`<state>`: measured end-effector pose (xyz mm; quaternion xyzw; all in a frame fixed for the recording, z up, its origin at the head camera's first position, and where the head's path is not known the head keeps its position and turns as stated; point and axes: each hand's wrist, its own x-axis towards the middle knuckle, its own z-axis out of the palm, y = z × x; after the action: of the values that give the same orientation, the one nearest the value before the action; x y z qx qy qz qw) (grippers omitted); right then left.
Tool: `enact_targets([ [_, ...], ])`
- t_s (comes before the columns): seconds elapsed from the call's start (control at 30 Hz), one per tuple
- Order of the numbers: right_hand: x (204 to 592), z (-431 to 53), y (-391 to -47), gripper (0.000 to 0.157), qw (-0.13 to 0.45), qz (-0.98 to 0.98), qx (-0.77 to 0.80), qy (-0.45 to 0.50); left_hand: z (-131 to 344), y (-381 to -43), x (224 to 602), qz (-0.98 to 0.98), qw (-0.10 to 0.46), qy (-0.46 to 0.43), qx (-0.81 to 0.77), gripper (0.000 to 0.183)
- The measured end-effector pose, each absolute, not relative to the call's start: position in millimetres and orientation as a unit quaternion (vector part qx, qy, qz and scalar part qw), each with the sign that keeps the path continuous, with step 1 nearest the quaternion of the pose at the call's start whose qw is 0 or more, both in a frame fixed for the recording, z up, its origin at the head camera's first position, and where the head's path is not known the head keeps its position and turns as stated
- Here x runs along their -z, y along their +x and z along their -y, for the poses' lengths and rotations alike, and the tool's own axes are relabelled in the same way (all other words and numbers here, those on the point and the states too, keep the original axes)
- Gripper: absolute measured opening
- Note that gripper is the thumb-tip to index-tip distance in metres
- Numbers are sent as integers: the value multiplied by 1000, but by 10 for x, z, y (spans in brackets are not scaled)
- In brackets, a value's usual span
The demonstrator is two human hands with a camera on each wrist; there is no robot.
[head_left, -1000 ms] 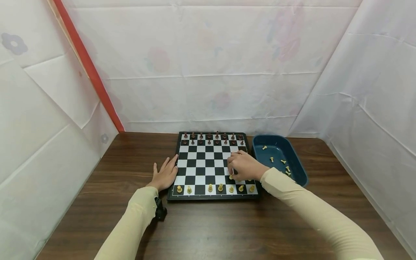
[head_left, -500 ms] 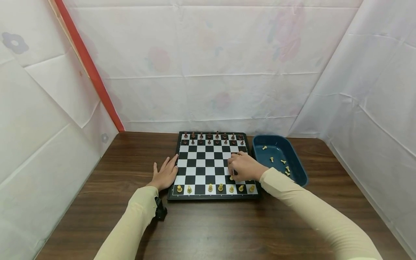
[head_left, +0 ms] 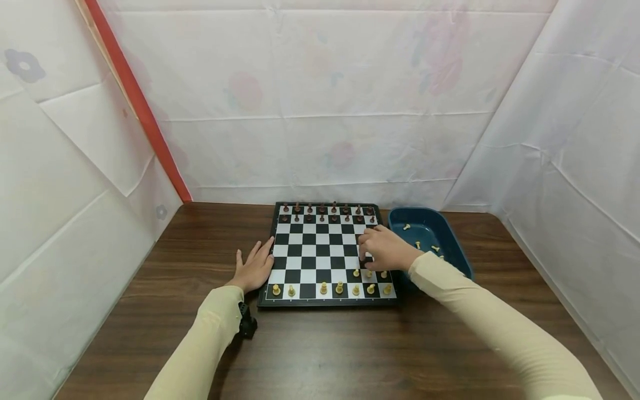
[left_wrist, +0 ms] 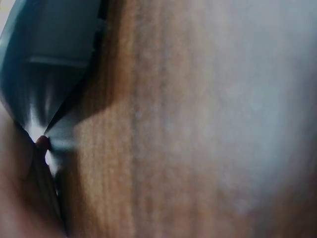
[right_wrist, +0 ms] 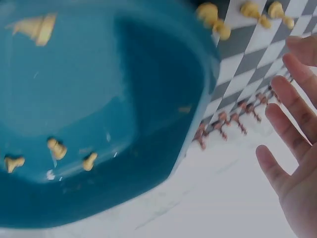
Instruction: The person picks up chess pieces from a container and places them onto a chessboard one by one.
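Head view, yellow pawns [head_left: 356, 273], pointing up (axes vertical)

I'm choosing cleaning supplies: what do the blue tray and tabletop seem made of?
The blue tray: probably plastic, fairly glossy, going by its smooth rounded walls and highlights. The tabletop: wood or wood-look laminate, satin; brown grain and soft sheen don't settle which.

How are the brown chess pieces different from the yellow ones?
The brown pieces are dark; yellow pieces are pale. The brown pieces fill two rows at the far end of the board; the near yellow rows have gaps. Some yellow pieces lie in the blue tray; no brown pieces show there. Both have pieces standing on the board.
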<state>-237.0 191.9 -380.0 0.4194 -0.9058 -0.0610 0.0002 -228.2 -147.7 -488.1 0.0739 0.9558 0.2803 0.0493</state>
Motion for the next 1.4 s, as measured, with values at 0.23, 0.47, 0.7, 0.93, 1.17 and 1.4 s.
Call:
enact_targets([
  [0.23,3643,-2272,-2414,4,36,914,66,398,1466,-2289,4860,-956,48,78,-280,54],
  [0.47,3561,-2630,-2455,5,53,925,62,371,1468,-2286,4838,-955,52,72,-284,55],
  [0.7,3616,-2948,-2505,10,48,935,73,345,1479,-2293,4868,-957,51,72,-277,54],
  [0.93,3707,-3192,-2484,7,32,941,75,328,1479,-2302,4877,-956,49,80,-279,55],
  [1.17,3831,-3356,-2451,12,18,947,79,311,1483,-2306,4899,-955,51,76,-282,55],
  [1.4,3999,-3458,-2459,21,9,944,97,315,1485,-2317,4893,-956,50,73,-278,54],
])
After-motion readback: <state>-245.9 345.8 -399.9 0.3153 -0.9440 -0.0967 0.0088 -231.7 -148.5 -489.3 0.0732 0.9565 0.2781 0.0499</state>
